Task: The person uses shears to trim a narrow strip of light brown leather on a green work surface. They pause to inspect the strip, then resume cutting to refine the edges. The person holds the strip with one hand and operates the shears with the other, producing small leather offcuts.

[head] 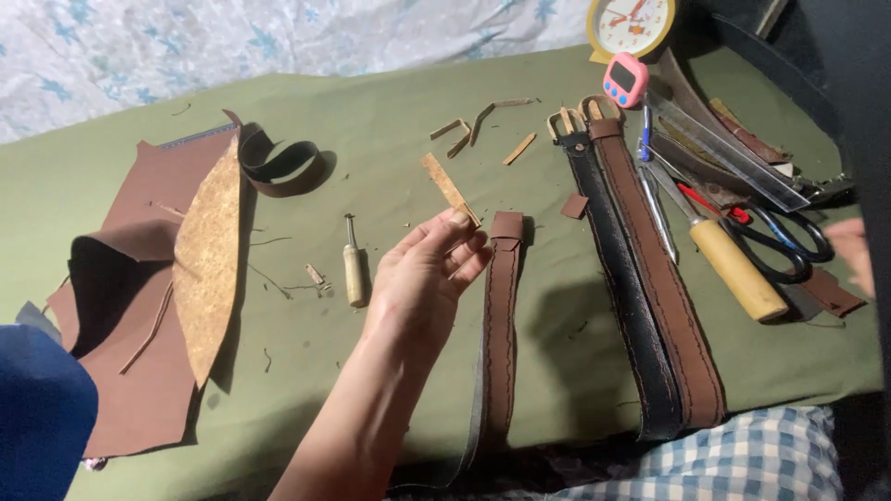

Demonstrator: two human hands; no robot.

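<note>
- Left hand [422, 274]: raised over the middle of the table [390, 139], palm up, fingers loosely curled; thumb and fingertips pinch the lower end of a thin tan leather strip [450, 188], which slants up and away to the left.
- Right hand [852, 252]: only a blurred edge shows at the right border of the view, beside the scissors [789, 243]; whether it is spread or closed on something cannot be told.
- Just right of the left hand: a brown stitched strap [502, 325] lying lengthwise toward the near edge; further right, a black belt [622, 288] and a brown belt [664, 288] lying side by side and touching, buckles at the far end.
- Left of the hand: a wooden-handled awl [354, 269]; beyond it, a folded brown leather hide [139, 306] with a mottled tan piece [209, 260] on top; a curled dark strap [278, 167].
- Far right: a wooden-handled knife [738, 269], a metal ruler [724, 148], a pink timer [625, 79], a yellow clock [631, 23]; small leather offcuts [483, 125] lie scattered nearby.
- Risks, as judged: the strip is held by one end only, so a slack pinch could let it drop among the look-alike offcuts; the stiff strip could bend or crease if squeezed hard; the right hand moves close to blades outside clear view, so a blind reach could meet an edge.
</note>
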